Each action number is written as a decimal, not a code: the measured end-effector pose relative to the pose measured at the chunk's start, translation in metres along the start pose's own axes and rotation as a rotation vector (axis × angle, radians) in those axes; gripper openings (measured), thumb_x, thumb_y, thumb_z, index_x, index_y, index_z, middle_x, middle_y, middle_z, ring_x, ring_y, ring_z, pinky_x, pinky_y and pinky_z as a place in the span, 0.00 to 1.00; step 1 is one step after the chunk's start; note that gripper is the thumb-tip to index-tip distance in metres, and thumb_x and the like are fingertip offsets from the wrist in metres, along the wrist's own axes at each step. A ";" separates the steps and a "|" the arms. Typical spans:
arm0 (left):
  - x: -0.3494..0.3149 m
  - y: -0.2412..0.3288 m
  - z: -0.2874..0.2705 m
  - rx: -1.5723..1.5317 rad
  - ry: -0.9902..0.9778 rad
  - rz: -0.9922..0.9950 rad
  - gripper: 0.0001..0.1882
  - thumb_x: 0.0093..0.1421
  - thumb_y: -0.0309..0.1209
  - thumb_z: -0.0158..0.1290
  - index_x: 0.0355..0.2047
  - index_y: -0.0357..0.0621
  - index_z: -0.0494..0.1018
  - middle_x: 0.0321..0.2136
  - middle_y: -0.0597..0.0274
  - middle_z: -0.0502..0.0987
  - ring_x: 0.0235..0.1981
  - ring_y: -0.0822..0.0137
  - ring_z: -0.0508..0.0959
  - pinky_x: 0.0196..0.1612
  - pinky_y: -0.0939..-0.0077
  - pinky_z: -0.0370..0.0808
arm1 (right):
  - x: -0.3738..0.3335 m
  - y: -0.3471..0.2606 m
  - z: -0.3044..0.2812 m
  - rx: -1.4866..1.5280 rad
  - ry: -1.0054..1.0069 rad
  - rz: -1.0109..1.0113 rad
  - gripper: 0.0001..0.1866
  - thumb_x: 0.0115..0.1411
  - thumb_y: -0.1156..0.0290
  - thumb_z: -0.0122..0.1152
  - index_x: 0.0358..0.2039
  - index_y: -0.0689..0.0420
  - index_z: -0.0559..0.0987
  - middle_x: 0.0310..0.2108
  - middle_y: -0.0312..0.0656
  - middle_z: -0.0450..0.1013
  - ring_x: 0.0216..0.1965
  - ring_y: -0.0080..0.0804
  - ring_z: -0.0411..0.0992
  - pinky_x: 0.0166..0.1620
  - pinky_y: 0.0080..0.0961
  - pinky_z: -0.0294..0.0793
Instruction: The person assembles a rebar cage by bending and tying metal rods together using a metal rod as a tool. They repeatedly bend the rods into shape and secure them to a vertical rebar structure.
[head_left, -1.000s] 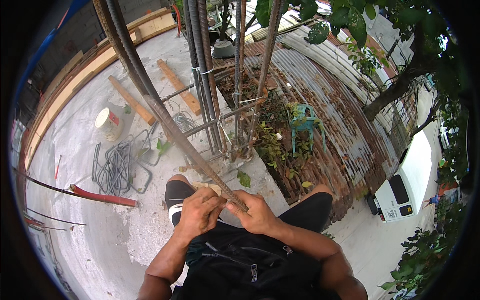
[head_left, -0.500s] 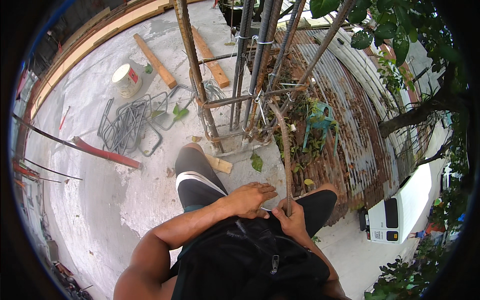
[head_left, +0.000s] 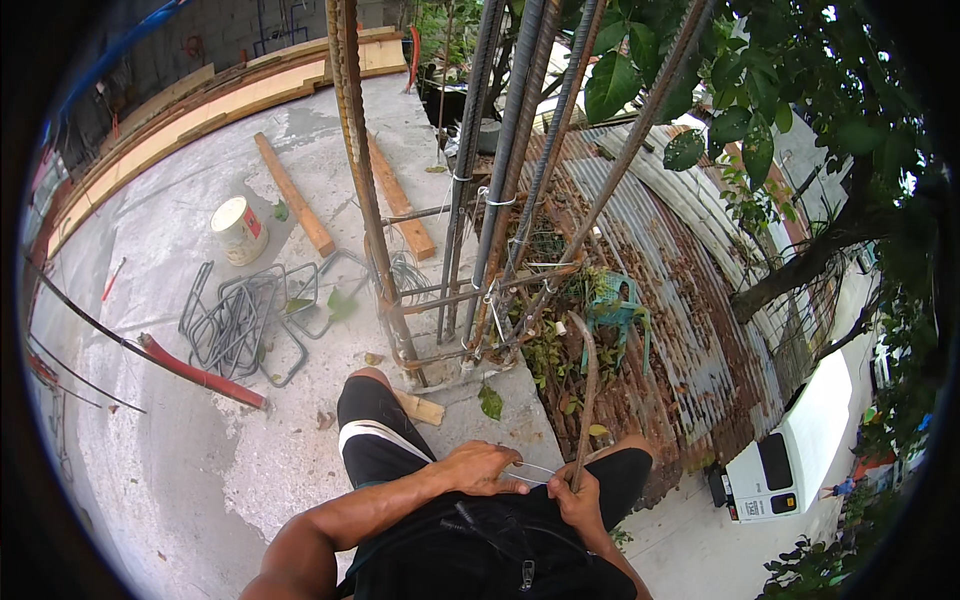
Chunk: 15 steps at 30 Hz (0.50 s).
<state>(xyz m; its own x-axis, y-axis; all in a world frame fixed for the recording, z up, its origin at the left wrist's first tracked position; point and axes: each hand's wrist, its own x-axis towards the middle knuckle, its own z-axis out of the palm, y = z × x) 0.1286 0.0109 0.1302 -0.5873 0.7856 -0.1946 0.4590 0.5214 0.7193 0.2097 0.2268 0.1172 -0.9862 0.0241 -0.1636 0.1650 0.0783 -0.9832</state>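
Note:
My right hand is closed around the lower end of a bent, rusty steel bar. The bar rises from the fist and curves left at its top. Between my hands a thin pale tie wire bows in a loop. My left hand, held over my lap, pinches the wire's left end with fingers and thumb. At the right hand the other end of the wire disappears among the fingers. Ahead stands a column of upright rebar, with rusty square stirrups tied around it near the base.
Left on the concrete floor lie a heap of bent stirrups, a white bucket, wooden planks and a red pipe. Beyond the slab's right edge are a corrugated roof, a teal chair and a white van.
My hands have moved apart, and the wire loop now shows between them. The bent bar's top now sits to the right of the column. The whole view has shifted upward.

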 end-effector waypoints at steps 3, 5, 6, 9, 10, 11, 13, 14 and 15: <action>-0.007 0.004 -0.005 0.116 0.063 0.052 0.32 0.60 0.58 0.41 0.43 0.39 0.71 0.34 0.47 0.76 0.37 0.47 0.77 0.37 0.55 0.73 | -0.001 -0.001 -0.002 0.147 -0.089 0.033 0.13 0.59 0.64 0.60 0.32 0.63 0.73 0.19 0.35 0.69 0.21 0.20 0.66 0.26 0.18 0.65; -0.004 0.009 -0.014 0.239 0.050 0.085 0.29 0.62 0.56 0.40 0.39 0.40 0.71 0.31 0.51 0.76 0.34 0.49 0.77 0.33 0.58 0.74 | 0.000 -0.001 -0.002 0.128 -0.146 0.068 0.15 0.61 0.65 0.58 0.39 0.66 0.73 0.22 0.37 0.70 0.22 0.21 0.67 0.26 0.19 0.66; -0.001 0.012 -0.020 0.283 0.047 0.111 0.28 0.62 0.55 0.40 0.37 0.40 0.71 0.30 0.51 0.76 0.34 0.49 0.77 0.33 0.58 0.74 | 0.000 -0.002 -0.003 0.077 -0.182 0.098 0.17 0.62 0.65 0.57 0.42 0.67 0.72 0.23 0.38 0.71 0.23 0.21 0.67 0.27 0.20 0.67; 0.007 0.023 -0.039 0.335 0.013 0.208 0.26 0.61 0.54 0.42 0.27 0.40 0.71 0.24 0.53 0.74 0.31 0.50 0.76 0.31 0.57 0.73 | 0.001 -0.004 -0.007 0.032 -0.306 0.125 0.21 0.63 0.65 0.54 0.49 0.70 0.69 0.25 0.39 0.71 0.24 0.22 0.67 0.28 0.22 0.68; 0.007 0.027 -0.044 0.357 0.050 0.231 0.26 0.61 0.53 0.43 0.26 0.40 0.71 0.22 0.53 0.74 0.31 0.49 0.76 0.30 0.57 0.73 | 0.002 -0.005 -0.009 0.036 -0.351 0.135 0.22 0.63 0.65 0.54 0.50 0.70 0.68 0.26 0.38 0.70 0.24 0.22 0.66 0.28 0.23 0.68; 0.008 0.029 -0.047 0.355 0.050 0.262 0.26 0.60 0.53 0.44 0.24 0.40 0.71 0.21 0.53 0.73 0.30 0.49 0.76 0.30 0.57 0.72 | 0.001 -0.006 -0.010 0.083 -0.380 0.134 0.21 0.64 0.63 0.53 0.48 0.69 0.69 0.25 0.37 0.69 0.24 0.22 0.66 0.28 0.22 0.67; 0.010 0.031 -0.049 0.313 0.105 0.274 0.26 0.57 0.51 0.49 0.20 0.38 0.72 0.19 0.50 0.74 0.27 0.46 0.75 0.28 0.54 0.70 | -0.002 -0.008 -0.011 0.179 -0.435 0.165 0.20 0.64 0.60 0.52 0.44 0.66 0.71 0.23 0.35 0.67 0.23 0.21 0.65 0.28 0.19 0.66; 0.012 0.029 -0.050 0.257 0.115 0.304 0.26 0.57 0.51 0.49 0.19 0.38 0.72 0.18 0.49 0.73 0.27 0.45 0.75 0.27 0.54 0.69 | -0.003 -0.009 -0.011 0.151 -0.485 0.150 0.20 0.65 0.59 0.49 0.45 0.66 0.70 0.22 0.35 0.65 0.23 0.22 0.64 0.28 0.21 0.66; 0.014 0.026 -0.049 0.201 0.139 0.330 0.25 0.56 0.51 0.50 0.18 0.39 0.73 0.17 0.49 0.73 0.26 0.44 0.74 0.26 0.54 0.69 | -0.006 -0.010 -0.009 0.194 -0.517 0.177 0.19 0.66 0.60 0.48 0.44 0.66 0.69 0.23 0.35 0.64 0.23 0.22 0.64 0.28 0.22 0.66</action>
<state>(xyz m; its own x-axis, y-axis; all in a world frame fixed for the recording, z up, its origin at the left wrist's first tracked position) 0.0998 0.0189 0.1785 -0.4648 0.8763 0.1265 0.7508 0.3144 0.5809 0.2145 0.2351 0.1285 -0.8293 -0.4734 -0.2970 0.3706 -0.0682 -0.9263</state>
